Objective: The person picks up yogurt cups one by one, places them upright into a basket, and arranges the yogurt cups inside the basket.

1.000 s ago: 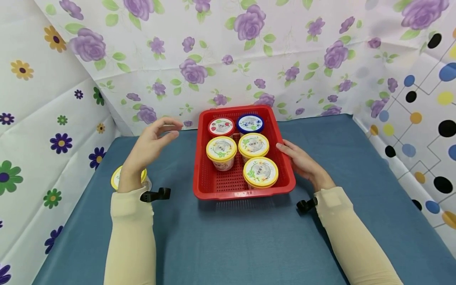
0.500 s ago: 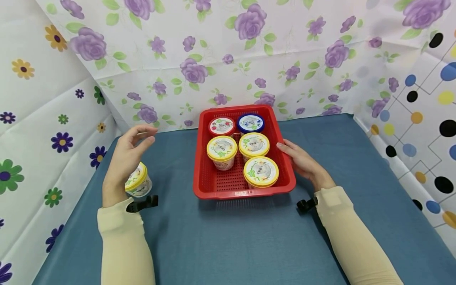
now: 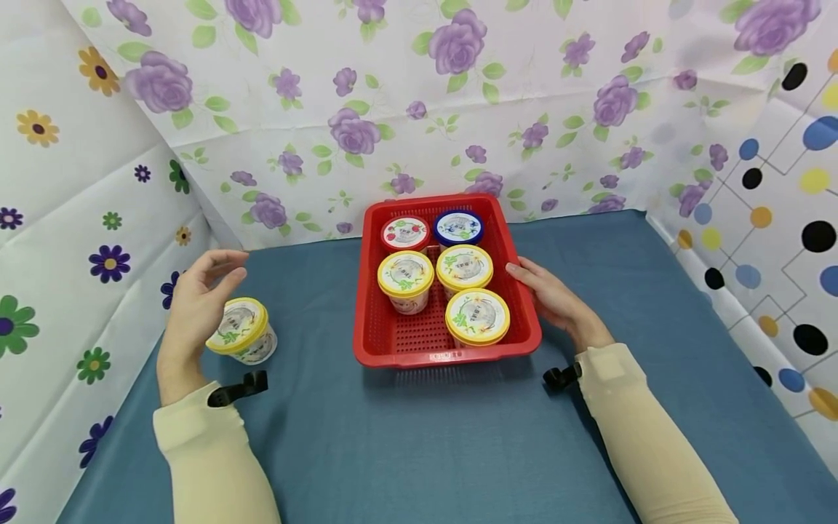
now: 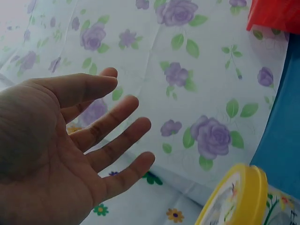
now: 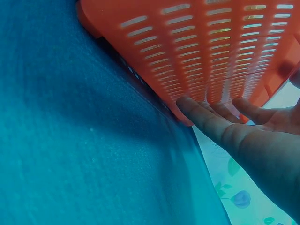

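My left hand (image 3: 196,309) is beside a tub with a yellow lid (image 3: 242,327) on the left of the table. Its fingers are spread and loosely bent with nothing between them, as the left wrist view shows; the yellow-lidded tub there sits at the lower right. My right hand (image 3: 550,298) holds the right side of a red plastic basket (image 3: 399,356), thumb at the rim and fingers (image 5: 204,117) along the slotted outer wall. Inside the basket stand three yellow-lidded tubs (image 3: 478,316), a red-lidded tub (image 3: 406,233) and a blue-lidded tub (image 3: 458,227).
A blue cloth (image 3: 419,444) covers the table. Behind it hangs a white sheet with purple roses (image 3: 353,131), with flower-patterned and dotted sheets at the left and right sides. Black camera straps are on both wrists.
My left hand has moved left and toward me, away from the basket, uncovering more of the yellow-lidded tub at the left. My right hand and the basket have stayed in place.
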